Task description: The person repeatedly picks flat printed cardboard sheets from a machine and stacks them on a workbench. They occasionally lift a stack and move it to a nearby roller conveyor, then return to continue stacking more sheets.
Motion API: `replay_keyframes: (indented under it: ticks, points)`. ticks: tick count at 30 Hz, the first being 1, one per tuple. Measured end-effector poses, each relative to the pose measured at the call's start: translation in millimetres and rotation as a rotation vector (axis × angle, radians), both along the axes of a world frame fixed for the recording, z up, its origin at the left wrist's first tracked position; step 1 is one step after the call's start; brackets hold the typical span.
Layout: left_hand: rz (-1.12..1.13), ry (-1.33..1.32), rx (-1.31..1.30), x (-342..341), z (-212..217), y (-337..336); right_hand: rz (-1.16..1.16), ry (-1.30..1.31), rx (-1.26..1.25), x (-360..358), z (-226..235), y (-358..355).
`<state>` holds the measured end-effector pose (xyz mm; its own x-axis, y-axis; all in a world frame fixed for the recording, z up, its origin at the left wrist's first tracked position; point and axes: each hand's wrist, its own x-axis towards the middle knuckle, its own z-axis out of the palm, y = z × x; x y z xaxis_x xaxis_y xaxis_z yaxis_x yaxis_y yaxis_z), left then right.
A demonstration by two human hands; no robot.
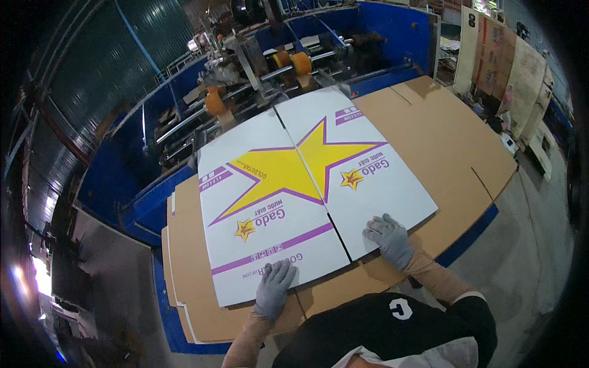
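Dark rim, glare (42, 277) far left.

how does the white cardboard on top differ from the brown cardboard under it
The white cardboard shows a yellow star and purple stripes; the visible face of the brown cardboard is mostly plain.
The white cardboard has the fingers of the left hand and right hand resting on it; the brown cardboard lies partly covered beneath.
The brown cardboard spreads wider, past the white cardboard's left and right edges.
Both lie roughly flat.
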<state>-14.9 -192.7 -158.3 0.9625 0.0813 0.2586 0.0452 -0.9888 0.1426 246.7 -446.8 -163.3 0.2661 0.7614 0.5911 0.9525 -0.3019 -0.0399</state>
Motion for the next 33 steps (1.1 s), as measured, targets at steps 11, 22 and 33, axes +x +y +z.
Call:
replay_keyframes:
  ticks: [11,22,33]
  points:
    - [-0.001,-0.098,0.252,65,-37,91,0.011,0.009,0.094,66,-63,83]
    - [0.102,-0.171,0.336,121,-80,140,0.001,-0.063,0.208,128,-73,130]
    - [0.120,-0.350,0.319,129,-90,93,-0.630,0.055,0.217,233,-131,178]
